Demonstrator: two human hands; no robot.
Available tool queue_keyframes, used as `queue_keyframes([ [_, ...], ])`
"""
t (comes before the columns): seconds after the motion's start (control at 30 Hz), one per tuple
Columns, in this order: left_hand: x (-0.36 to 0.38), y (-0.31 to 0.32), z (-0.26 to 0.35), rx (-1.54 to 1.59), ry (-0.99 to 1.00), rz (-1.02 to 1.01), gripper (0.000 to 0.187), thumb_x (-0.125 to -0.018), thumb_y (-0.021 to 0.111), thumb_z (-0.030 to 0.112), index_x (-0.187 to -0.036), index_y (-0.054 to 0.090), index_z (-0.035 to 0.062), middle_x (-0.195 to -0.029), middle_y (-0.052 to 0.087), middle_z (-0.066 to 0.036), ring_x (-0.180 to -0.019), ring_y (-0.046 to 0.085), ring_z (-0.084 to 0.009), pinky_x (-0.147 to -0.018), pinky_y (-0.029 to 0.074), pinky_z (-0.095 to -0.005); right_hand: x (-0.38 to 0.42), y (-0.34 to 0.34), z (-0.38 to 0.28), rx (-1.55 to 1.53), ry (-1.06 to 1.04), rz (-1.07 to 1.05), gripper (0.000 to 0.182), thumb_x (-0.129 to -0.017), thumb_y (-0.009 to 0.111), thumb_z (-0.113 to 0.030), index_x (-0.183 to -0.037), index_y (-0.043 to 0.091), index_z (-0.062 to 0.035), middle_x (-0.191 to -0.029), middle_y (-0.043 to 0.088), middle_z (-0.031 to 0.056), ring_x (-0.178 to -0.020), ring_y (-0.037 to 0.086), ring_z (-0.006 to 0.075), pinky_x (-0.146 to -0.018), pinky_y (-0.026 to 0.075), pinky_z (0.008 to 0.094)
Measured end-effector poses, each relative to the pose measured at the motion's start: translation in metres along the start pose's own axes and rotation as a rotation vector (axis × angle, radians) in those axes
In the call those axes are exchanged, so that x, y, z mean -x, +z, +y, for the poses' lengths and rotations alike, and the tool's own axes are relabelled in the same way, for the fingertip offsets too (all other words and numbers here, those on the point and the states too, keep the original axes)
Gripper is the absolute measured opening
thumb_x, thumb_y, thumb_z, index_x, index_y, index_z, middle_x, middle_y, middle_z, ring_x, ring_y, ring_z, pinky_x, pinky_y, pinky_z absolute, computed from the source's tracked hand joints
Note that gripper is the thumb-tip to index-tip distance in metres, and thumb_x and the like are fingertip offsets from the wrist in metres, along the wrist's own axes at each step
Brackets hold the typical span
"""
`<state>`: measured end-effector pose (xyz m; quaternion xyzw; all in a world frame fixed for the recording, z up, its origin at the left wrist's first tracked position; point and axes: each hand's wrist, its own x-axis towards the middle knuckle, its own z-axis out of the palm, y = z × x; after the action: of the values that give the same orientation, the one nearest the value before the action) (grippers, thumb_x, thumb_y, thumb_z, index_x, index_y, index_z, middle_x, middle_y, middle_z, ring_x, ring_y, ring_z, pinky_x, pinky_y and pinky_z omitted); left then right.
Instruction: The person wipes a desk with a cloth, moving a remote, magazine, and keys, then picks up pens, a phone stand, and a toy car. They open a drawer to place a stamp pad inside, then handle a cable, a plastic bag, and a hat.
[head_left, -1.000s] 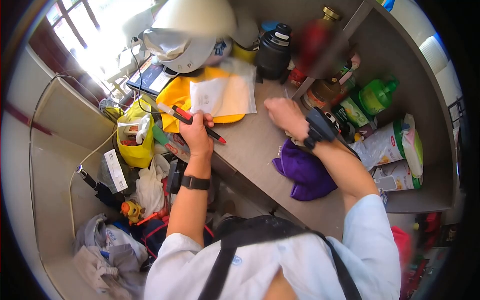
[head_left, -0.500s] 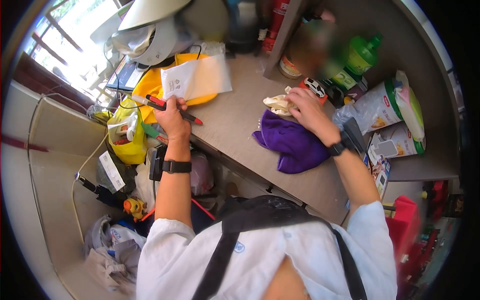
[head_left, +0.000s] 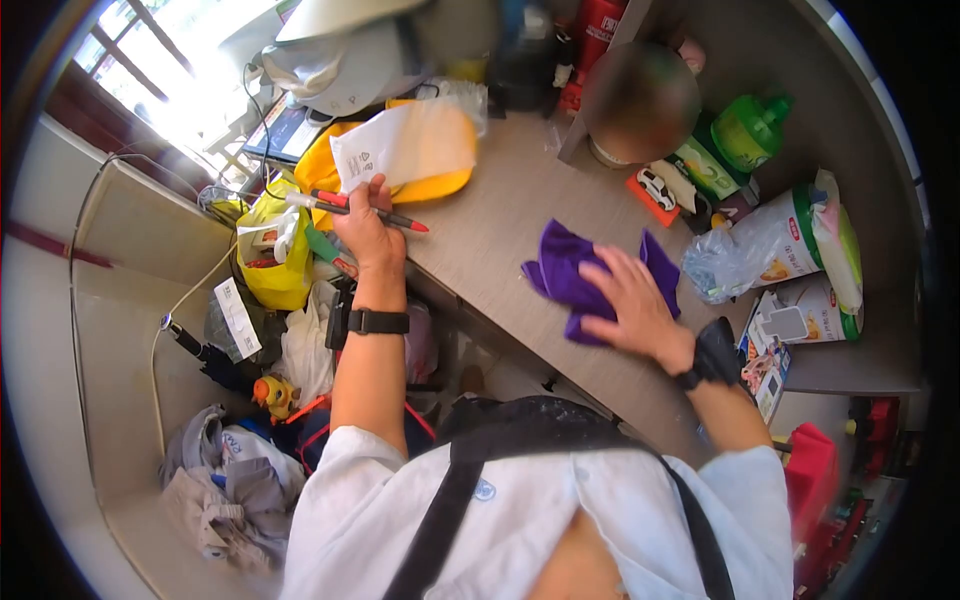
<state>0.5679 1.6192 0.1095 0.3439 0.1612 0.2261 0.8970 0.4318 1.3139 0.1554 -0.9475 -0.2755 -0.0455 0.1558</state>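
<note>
My left hand [head_left: 370,232] is closed around several pens [head_left: 408,221]; red and black barrels and a white one show. It is raised at the desk's left edge, just in front of a white plastic packet [head_left: 395,152]. My right hand [head_left: 640,308] lies on a crumpled purple cloth [head_left: 570,270] on the desk, fingers spread and pressing down on it. Part of the cloth is hidden under the palm. Beyond this hand a toy car [head_left: 655,188] sits on an orange base, with a cream-coloured piece [head_left: 681,186] beside it.
A yellow cloth [head_left: 455,178] lies under the packet. At the right stand a green bottle [head_left: 748,135], a plastic-wrapped tub [head_left: 775,240] and a blurred round container [head_left: 640,105]. A yellow bag [head_left: 275,265] hangs at the left, above piled clothes [head_left: 230,490].
My right hand has left the cream-coloured piece and come back toward me onto the purple cloth, which is now more bunched. The cream-coloured piece appears beside the toy car. My left hand keeps the pens.
</note>
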Motion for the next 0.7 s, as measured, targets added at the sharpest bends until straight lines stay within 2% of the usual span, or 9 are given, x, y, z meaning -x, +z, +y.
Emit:
queue_keyframes([
  [0.07,-0.005,-0.002,-0.003,0.002,-0.017,-0.028,0.018,-0.078,0.05,0.001,-0.095,0.048,-0.0019,-0.086,0.058,-0.009,-0.073,0.06,-0.0158,-0.059,0.05,-0.0222,-0.028,0.012,0.011,-0.074,0.093,0.03,0.058,-0.067,0.065,-0.032,-0.117,0.045,-0.01,-0.124,0.039,0.0165,-0.115,0.037,0.0325,-0.095,0.03,0.0413],
  [0.13,-0.004,-0.001,-0.003,-0.022,-0.023,-0.027,0.017,-0.078,0.049,0.001,-0.094,0.048,-0.0018,-0.085,0.058,-0.009,-0.073,0.06,-0.0158,-0.059,0.05,-0.0223,-0.06,0.021,0.016,-0.091,0.087,0.187,0.047,-0.071,0.061,-0.027,-0.113,0.046,-0.009,-0.12,0.045,0.0128,-0.113,0.041,0.0273,-0.093,0.032,0.0387],
  [0.23,-0.005,0.002,-0.002,-0.04,-0.014,-0.028,0.015,-0.078,0.049,0.001,-0.093,0.048,-0.0016,-0.082,0.058,-0.008,-0.073,0.06,-0.016,-0.059,0.05,-0.0231,-0.08,0.031,0.001,-0.049,0.012,0.15,0.043,-0.072,0.06,-0.024,-0.11,0.047,-0.0083,-0.116,0.048,0.0112,-0.112,0.042,0.0252,-0.092,0.033,0.0374],
  [0.3,-0.004,0.003,-0.003,-0.029,0.01,-0.023,0.015,-0.076,0.051,0.0,-0.09,0.048,-0.0039,-0.078,0.058,-0.013,-0.064,0.057,-0.0153,-0.058,0.051,-0.0218,-0.072,0.035,-0.016,-0.086,-0.063,0.114,0.045,-0.069,0.063,-0.021,-0.109,0.048,-0.0095,-0.117,0.049,0.0093,-0.111,0.043,0.0258,-0.092,0.033,0.0371],
  [0.4,-0.006,0.0,-0.005,-0.06,0.01,-0.04,0.015,-0.078,0.049,0.001,-0.092,0.048,-0.0024,-0.084,0.057,-0.009,-0.073,0.06,-0.0171,-0.059,0.051,-0.0243,-0.055,0.037,-0.045,-0.128,-0.131,0.065,0.048,-0.064,0.067,-0.018,-0.108,0.049,-0.0105,-0.116,0.049,0.0081,-0.11,0.043,0.0252,-0.092,0.033,0.0377],
  [0.47,-0.007,0.0,-0.004,-0.075,0.0,-0.046,0.015,-0.078,0.05,0.001,-0.093,0.047,-0.0023,-0.084,0.057,-0.009,-0.073,0.06,-0.0175,-0.059,0.05,-0.0245,-0.045,0.038,-0.061,-0.187,-0.165,0.043,0.05,-0.062,0.069,-0.015,-0.108,0.049,-0.0108,-0.115,0.05,0.007,-0.109,0.045,0.0239,-0.09,0.034,0.0375],
  [0.57,-0.004,0.006,-0.005,-0.071,0.004,-0.053,0.015,-0.077,0.05,-0.001,-0.091,0.047,-0.0036,-0.081,0.056,-0.011,-0.072,0.06,-0.0184,-0.059,0.051,-0.0237,-0.036,0.041,-0.075,-0.257,-0.128,0.068,0.049,-0.061,0.068,-0.014,-0.107,0.05,-0.0105,-0.111,0.052,0.0068,-0.106,0.047,0.0241,-0.089,0.034,0.0371],
  [0.63,-0.004,0.006,-0.003,-0.056,0.031,-0.06,0.013,-0.077,0.05,-0.002,-0.089,0.047,-0.005,-0.077,0.056,-0.012,-0.07,0.06,-0.0189,-0.059,0.052,-0.0228,-0.031,0.033,-0.078,-0.308,-0.114,0.07,0.045,-0.067,0.066,-0.012,-0.109,0.049,-0.0091,-0.105,0.055,0.0078,-0.1,0.051,0.0212,-0.087,0.037,0.0354],
  [0.7,-0.005,0.004,-0.004,-0.081,0.031,-0.066,0.013,-0.077,0.05,-0.002,-0.089,0.046,-0.0049,-0.077,0.056,-0.012,-0.07,0.06,-0.0195,-0.058,0.052,-0.0233,-0.02,0.021,-0.075,-0.978,0.124,-0.013,0.039,-0.076,0.061,-0.014,-0.112,0.048,-0.0068,-0.101,0.057,0.007,-0.093,0.054,0.0173,-0.082,0.042,0.0317],
])
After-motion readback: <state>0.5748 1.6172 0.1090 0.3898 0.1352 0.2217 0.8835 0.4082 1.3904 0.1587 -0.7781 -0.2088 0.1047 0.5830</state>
